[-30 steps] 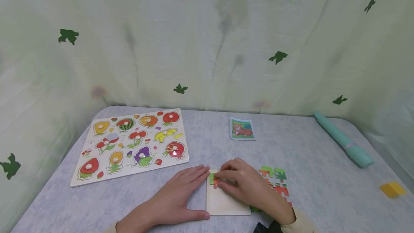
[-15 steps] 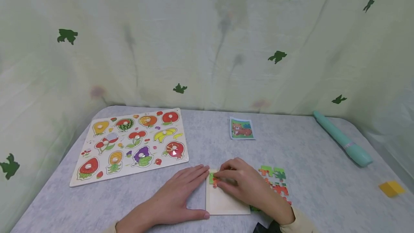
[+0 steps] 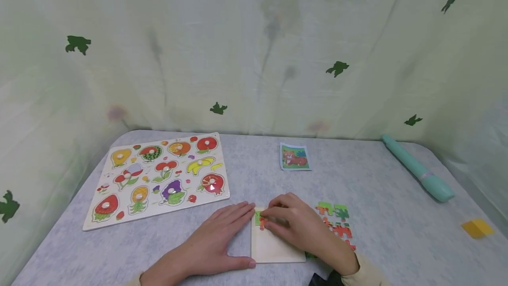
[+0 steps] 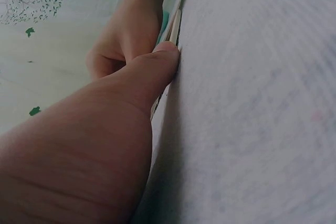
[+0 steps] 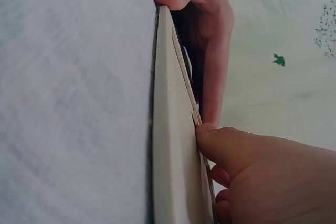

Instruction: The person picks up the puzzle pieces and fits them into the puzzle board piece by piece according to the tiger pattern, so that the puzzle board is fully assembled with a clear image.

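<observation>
A pale wooden tray (image 3: 278, 250) lies flat near the table's front edge. My left hand (image 3: 216, 242) rests along its left side, fingers straight, with fingertips at the upper left corner and the thumb at the lower left; the left wrist view shows that thumb against the tray's edge. In the tray's upper left corner sits a green and orange puzzle piece (image 3: 262, 223). My right hand (image 3: 295, 224) pinches at this piece with thumb and curled fingers, which partly cover it. More puzzle pieces (image 3: 342, 231) lie right of the tray, some hidden behind the right hand.
A white fruit puzzle board (image 3: 158, 180) lies at the left. Behind the tray is a small picture card (image 3: 295, 158) with a brown animal. A teal tapered cylinder (image 3: 420, 169) and a yellow block (image 3: 477, 228) are at the right. A dark object (image 3: 326, 279) shows by the right wrist.
The head view has shifted slightly, so everything appears a little further left. Both hands keep their places at the tray, and the pieces show no clear movement.
</observation>
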Available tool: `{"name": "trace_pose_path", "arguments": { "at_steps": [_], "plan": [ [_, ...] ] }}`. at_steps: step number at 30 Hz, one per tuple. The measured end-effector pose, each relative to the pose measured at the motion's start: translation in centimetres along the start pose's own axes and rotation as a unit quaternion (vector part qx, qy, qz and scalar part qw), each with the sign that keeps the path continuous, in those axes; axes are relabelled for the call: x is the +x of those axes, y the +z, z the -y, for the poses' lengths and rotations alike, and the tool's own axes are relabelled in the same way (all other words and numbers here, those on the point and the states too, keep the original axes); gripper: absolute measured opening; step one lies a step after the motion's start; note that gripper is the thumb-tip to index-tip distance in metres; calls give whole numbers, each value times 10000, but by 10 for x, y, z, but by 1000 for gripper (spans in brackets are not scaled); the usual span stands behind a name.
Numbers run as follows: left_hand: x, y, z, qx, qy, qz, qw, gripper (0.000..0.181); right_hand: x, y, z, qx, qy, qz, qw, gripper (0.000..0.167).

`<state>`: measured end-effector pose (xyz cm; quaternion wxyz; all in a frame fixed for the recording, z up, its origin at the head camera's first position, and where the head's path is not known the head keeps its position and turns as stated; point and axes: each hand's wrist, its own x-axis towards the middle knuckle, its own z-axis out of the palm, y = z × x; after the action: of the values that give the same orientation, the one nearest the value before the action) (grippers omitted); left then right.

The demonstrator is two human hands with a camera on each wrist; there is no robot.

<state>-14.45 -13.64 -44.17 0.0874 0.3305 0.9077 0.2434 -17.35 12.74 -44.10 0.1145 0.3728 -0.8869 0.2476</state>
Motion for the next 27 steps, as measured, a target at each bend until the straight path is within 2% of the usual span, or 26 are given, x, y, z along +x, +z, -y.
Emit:
{"name": "trace_pose_path", "arguments": {
  "at_steps": [14,21,27],
  "plan": [
    [0,-1,1,10,46,-57,10000,100,-1,2,2,-46,194,43,9998,21],
    [0,0,0,40,44,-38,10000,100,-1,-1,4,-9,312,212,9993,33],
    [0,0,0,93,29,-27,9999,100,0,-6,5,53,280,342,9990,38]
  ]
}}
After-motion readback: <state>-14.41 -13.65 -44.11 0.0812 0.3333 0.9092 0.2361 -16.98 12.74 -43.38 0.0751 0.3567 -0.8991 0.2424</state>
